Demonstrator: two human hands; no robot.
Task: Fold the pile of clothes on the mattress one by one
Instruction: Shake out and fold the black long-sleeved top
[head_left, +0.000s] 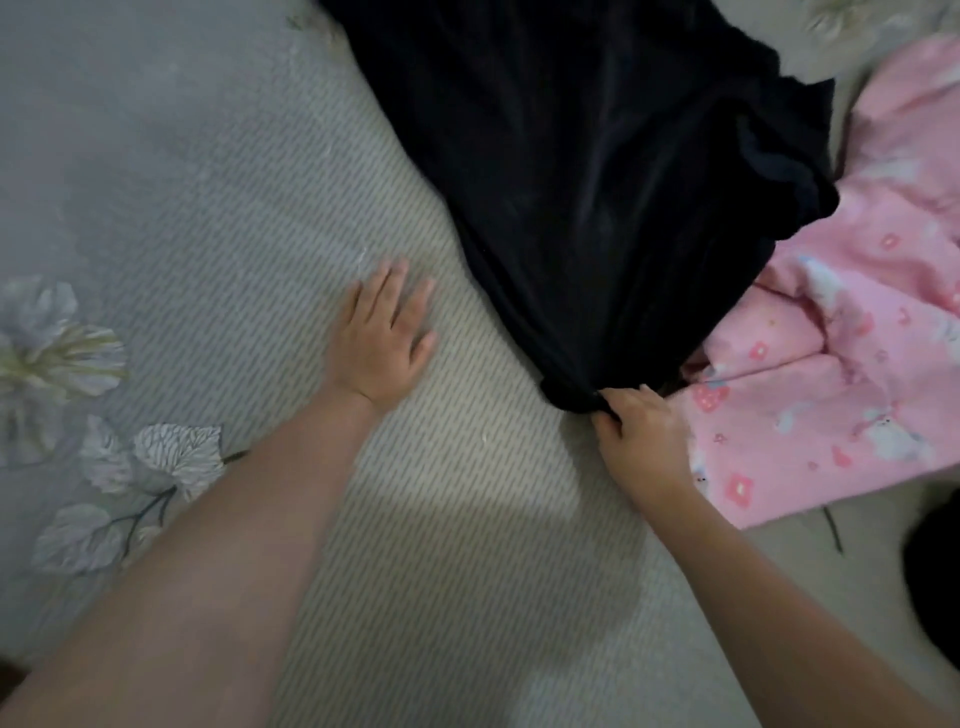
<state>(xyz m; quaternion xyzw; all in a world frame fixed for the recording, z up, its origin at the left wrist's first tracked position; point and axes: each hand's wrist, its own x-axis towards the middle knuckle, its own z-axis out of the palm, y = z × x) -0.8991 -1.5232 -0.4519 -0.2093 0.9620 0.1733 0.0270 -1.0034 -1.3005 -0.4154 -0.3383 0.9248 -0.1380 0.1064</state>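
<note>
A large black garment (582, 171) lies spread across the mattress (249, 218), running from the top centre down to a bunched corner near the middle. My right hand (641, 426) grips that bunched lower corner with curled fingers. Flat on the striped bedsheet, my left hand (384, 338) rests with straight fingers, a short way left of the black garment and not touching it. A pink printed garment (841, 364) lies crumpled at the right, partly under the black one.
The bedsheet is grey-green with a striped weave and a flower and leaf print (62, 358) at the left. A dark object (935, 571) sits at the right edge, below the pink cloth. A thin dark stick-like thing (834, 530) lies by the pink hem.
</note>
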